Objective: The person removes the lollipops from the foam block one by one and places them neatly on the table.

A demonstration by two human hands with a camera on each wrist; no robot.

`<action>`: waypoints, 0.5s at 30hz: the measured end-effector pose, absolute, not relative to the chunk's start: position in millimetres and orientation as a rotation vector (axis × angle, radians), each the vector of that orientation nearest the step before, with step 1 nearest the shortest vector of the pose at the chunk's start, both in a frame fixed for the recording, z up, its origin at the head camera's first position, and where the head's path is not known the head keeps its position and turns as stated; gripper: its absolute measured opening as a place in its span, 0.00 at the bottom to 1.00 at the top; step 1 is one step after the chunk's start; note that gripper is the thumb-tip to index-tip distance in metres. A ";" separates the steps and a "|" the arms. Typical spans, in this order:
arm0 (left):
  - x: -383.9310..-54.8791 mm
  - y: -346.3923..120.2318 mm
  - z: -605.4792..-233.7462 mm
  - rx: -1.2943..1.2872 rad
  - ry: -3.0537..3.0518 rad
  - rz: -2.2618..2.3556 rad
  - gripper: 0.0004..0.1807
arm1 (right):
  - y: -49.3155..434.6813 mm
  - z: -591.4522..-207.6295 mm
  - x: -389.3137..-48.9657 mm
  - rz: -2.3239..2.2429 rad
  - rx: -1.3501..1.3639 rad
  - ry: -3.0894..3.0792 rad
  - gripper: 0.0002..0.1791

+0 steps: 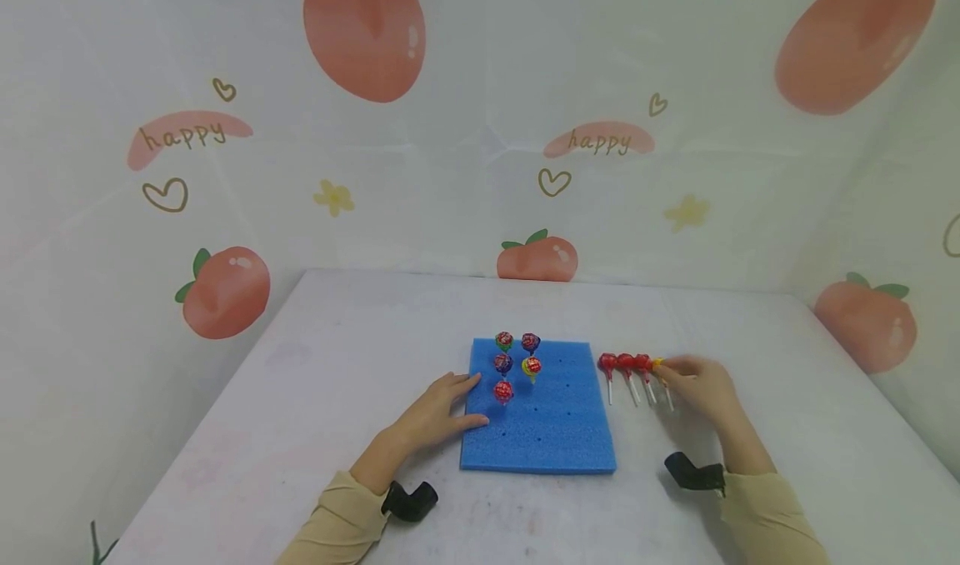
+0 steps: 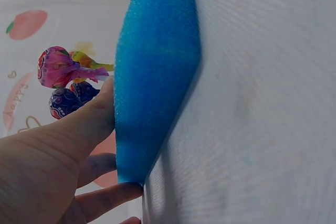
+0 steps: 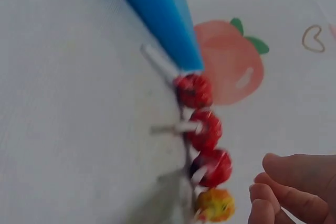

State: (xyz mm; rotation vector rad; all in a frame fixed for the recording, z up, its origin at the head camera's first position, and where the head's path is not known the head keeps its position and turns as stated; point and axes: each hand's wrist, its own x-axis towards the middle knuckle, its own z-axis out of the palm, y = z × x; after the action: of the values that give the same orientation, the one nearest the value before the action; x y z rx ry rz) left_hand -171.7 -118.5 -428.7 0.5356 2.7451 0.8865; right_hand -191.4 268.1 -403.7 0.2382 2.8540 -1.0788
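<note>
My left hand [image 1: 433,415] rests on the left edge of a blue foam board [image 1: 558,448], its thumb and fingers spread. Several wrapped lollipops stand upright in the board: a red one [image 1: 503,392], a yellow one [image 1: 532,367] and others in dark and green wrappers. To the right of the board, three red lollipops [image 3: 203,130] and a yellow lollipop [image 3: 216,205] lie in a row on the table. Right beside the yellow one is my right hand [image 1: 701,386]; in the right wrist view its thumb and bent fingers are apart, with nothing between them.
Small holes dot the right and front parts of the board. A white table [image 1: 337,332] lies under everything, with a fruit-printed white curtain [image 1: 450,173] behind it. Each wrist carries a black camera mount, one by the left sleeve [image 1: 411,502] and one by the right.
</note>
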 end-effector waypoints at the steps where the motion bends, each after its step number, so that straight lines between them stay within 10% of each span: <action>1: -171.7 -118.5 -428.5 0.536 2.746 0.886 0.40 | 264.7 -402.0 -191.3 -1.073 0.219 2.873 0.26; 15: -170.6 -118.2 -426.4 0.535 2.735 0.904 0.39 | 205.3 -386.9 -193.5 -1.235 -0.074 2.876 0.15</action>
State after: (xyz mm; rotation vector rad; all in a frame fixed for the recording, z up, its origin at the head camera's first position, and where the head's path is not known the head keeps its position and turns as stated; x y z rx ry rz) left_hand -170.6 -118.2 -426.4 0.5351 2.7350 0.9037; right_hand -193.5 205.3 -386.9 -0.0739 2.8758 -1.2351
